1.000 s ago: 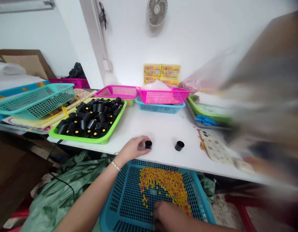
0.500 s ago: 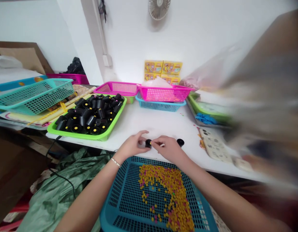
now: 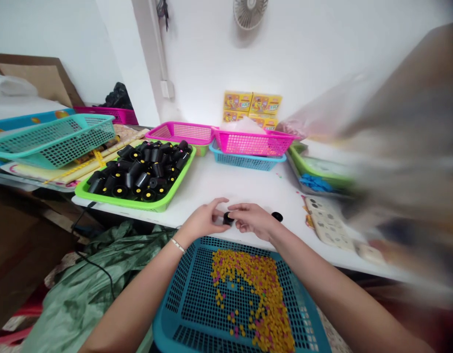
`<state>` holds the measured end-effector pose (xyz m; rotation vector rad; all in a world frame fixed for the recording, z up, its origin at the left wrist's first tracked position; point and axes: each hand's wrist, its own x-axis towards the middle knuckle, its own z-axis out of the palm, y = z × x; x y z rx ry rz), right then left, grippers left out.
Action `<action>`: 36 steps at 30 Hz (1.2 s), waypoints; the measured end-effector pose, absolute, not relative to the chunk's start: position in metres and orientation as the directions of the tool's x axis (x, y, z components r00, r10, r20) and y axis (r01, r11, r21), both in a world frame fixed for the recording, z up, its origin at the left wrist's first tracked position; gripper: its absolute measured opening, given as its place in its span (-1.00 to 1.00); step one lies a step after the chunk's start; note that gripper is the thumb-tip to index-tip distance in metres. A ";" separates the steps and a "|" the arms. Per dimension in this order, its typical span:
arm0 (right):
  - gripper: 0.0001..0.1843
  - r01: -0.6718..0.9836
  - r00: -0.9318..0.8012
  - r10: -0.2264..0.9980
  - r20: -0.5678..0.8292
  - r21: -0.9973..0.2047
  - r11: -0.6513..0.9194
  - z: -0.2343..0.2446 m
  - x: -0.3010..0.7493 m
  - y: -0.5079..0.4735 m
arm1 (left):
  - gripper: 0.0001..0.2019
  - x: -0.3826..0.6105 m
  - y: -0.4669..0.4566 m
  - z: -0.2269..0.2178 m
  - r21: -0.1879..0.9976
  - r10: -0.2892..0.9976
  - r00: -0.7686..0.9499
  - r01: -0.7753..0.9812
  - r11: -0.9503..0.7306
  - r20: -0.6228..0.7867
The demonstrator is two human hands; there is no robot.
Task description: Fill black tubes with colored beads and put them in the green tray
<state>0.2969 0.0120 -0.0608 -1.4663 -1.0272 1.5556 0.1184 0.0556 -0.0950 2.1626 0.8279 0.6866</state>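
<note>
A small black plastic cylinder (image 3: 228, 218) is held just above the front of the white table by my left hand (image 3: 202, 219), fingers and thumb on either side of it. My right hand (image 3: 251, 219) meets it from the right, its thumb or fingertip pressed to the cylinder's end. The other right fingers are curled, and anything between them is hidden. Beyond my right wrist, another black cylinder (image 3: 277, 216) lies on the table. Below my forearms is a teal basket (image 3: 191, 274) with many small yellow and pink pellets (image 3: 272, 304) heaped mostly along its right side.
On the left, a lime-green tray (image 3: 158, 203) is piled with black cylinders, many with yellow dots. Pink baskets (image 3: 254, 143) and a blue basket (image 3: 244, 161) stand at the back. A phone-like cream case (image 3: 328, 223) lies right. A blurred person (image 3: 406, 147) is beside me.
My right thumb has moved onto the cylinder's end, where the fingertips pinched a yellow bit before; that bit is now out of sight. The view has shifted slightly.
</note>
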 end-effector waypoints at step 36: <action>-0.60 0.013 -0.086 0.950 -0.301 -0.953 -0.301 -0.095 0.316 -0.062 | -0.60 0.048 -0.004 -0.041 0.639 0.798 0.438 0.484 -0.598 0.415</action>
